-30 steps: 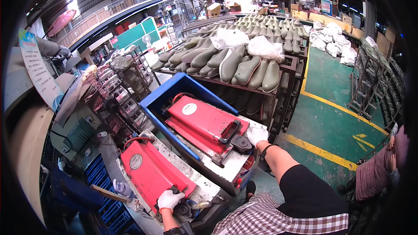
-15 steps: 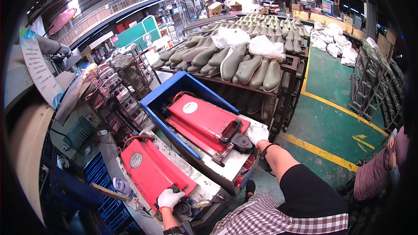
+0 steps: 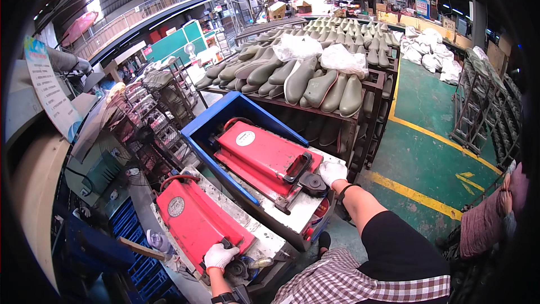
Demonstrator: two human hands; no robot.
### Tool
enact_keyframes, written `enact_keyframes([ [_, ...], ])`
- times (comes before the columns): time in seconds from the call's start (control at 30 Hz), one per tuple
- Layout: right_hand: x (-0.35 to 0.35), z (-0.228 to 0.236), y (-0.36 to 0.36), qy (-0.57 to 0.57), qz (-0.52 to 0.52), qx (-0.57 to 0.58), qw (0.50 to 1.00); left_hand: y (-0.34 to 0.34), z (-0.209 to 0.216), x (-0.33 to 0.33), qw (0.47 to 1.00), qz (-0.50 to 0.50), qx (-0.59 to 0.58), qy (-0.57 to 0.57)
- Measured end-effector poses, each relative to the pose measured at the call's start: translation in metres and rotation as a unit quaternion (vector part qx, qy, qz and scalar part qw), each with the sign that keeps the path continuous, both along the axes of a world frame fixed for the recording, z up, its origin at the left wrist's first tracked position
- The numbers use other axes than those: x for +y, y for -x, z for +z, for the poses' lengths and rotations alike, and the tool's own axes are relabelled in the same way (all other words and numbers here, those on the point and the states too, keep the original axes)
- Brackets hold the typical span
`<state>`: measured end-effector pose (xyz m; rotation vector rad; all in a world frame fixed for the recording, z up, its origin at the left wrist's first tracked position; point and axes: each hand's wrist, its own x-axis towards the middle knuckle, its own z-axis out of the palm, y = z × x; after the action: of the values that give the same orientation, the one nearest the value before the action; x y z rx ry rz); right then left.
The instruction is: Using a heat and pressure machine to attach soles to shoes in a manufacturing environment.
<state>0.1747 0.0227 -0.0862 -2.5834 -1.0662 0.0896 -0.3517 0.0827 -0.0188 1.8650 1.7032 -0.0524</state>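
My left hand [image 3: 221, 256], in a white glove, is closed round a black handle [image 3: 226, 242] at the near end of a red machine cover [image 3: 194, 214]. A dark round part [image 3: 239, 269] sits just beside that hand. My right hand [image 3: 333, 173], gloved in white too, lies on the near right corner of a second machine, its fingers fairly flat and partly hard to make out. Close to it are a black round knob [image 3: 311, 182] and the black loop handle [image 3: 301, 164] of the second red cover [image 3: 261, 155]. A blue guard [image 3: 216, 114] surrounds this machine's back and left side.
Beyond the machines, a metal rack [image 3: 374, 87] carries many olive-green boots [image 3: 332, 98] and clear plastic bags [image 3: 344, 61]. Blue slatted pallets [image 3: 129, 231] lie at lower left. To the right are a dark rack [image 3: 478, 101], white sacks [image 3: 430, 50] and another person's sleeve [image 3: 481, 225].
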Motion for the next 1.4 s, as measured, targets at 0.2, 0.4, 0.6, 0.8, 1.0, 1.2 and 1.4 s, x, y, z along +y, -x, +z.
enact_keyframes([
  [0.2,0.001,0.000,0.000,0.006,-0.006,-0.002,1.000,0.001,-0.003,0.002,1.000,0.000,0.001,0.005],
  [0.4,0.001,0.000,-0.001,0.004,-0.001,0.001,1.000,0.001,-0.003,0.001,1.000,0.013,-0.021,0.014],
  [0.6,0.000,0.002,0.001,-0.001,-0.004,0.001,1.000,0.002,-0.007,0.004,1.000,0.005,-0.011,0.015],
  [0.8,0.000,0.001,0.000,-0.012,0.004,0.000,1.000,0.003,-0.009,0.004,1.000,0.010,-0.016,0.018],
  [1.0,0.001,-0.002,-0.001,-0.003,-0.005,-0.003,1.000,0.003,-0.008,0.003,0.999,0.018,-0.021,0.021],
  [1.2,-0.001,0.003,0.000,0.009,0.006,-0.001,1.000,0.000,-0.001,0.000,1.000,0.005,-0.013,0.018],
  [1.4,-0.002,0.008,0.002,0.009,0.008,0.018,1.000,-0.001,0.003,-0.001,1.000,0.016,-0.014,0.022],
])
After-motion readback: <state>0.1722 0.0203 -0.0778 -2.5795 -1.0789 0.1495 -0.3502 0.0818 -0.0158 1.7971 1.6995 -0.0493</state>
